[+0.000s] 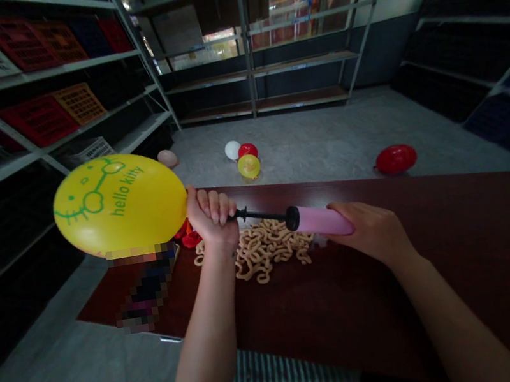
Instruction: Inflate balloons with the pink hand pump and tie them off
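Ribbed fabric (288, 373) below the table's near edge. Table (340, 300): dark red-brown, glossy. Over it, right hand (370, 231) closed around the rear of a pink pump (320, 219); left hand (213, 217) clamped where a yellow balloon (121, 202) meets the pump's black tip. Balloon inflated, "hello kitty" print, above table's left end. Tan curly pieces (269, 250) heaped on table. Beyond table: grey floor (318, 136), red balloon (396, 159), balloon cluster (249, 166). Left of table, metal shelves (71, 68) with crates (33, 119); far beyond it, bare-looking rack (245, 44).

Hidden: balloon neck inside left fist; right fingertips behind pump; red items (189, 237) on table, partly covered by left hand. Dark item (151, 288) at table's left end pixelated, unidentifiable. Table's right end cut off; right-hand shelving (480, 58) beyond it too dark to read.
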Demonstrator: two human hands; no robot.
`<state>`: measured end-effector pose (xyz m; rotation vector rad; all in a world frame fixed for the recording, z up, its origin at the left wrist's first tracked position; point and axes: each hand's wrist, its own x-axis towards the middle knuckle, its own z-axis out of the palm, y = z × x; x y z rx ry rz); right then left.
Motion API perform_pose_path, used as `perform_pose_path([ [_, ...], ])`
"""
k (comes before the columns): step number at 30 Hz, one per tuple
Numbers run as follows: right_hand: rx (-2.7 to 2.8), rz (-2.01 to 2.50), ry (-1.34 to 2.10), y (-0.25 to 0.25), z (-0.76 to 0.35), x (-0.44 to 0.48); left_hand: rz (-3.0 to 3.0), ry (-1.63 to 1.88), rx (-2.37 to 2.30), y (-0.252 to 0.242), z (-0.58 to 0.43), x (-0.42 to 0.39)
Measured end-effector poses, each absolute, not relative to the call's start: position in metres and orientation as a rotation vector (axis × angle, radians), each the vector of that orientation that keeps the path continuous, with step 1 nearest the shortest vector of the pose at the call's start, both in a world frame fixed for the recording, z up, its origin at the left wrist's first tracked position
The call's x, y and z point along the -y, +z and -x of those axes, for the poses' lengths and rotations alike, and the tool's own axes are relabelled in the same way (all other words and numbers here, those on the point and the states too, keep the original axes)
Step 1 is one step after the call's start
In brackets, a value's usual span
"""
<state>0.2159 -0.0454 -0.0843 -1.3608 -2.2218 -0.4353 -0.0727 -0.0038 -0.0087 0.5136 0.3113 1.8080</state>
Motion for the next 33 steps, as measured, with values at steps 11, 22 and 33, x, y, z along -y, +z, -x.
perform_pose_path([
  [11, 2.176, 1.557, -0.235, -0.088, -0.217, 0.048, -0.518, 1.938, -0.268, 0.001, 0.087, 0.008],
  [22, 2.134, 1.444, -0.369, -0.085, -0.195, 0.060, -0.550, 1.827, -0.246, -0.007, 0.063, 0.012],
  [33, 2.132, 1.446, -0.223, -0.091, -0.166, 0.066, -0.547, 1.633, -0.288, -0.024, 0.022, 0.020],
])
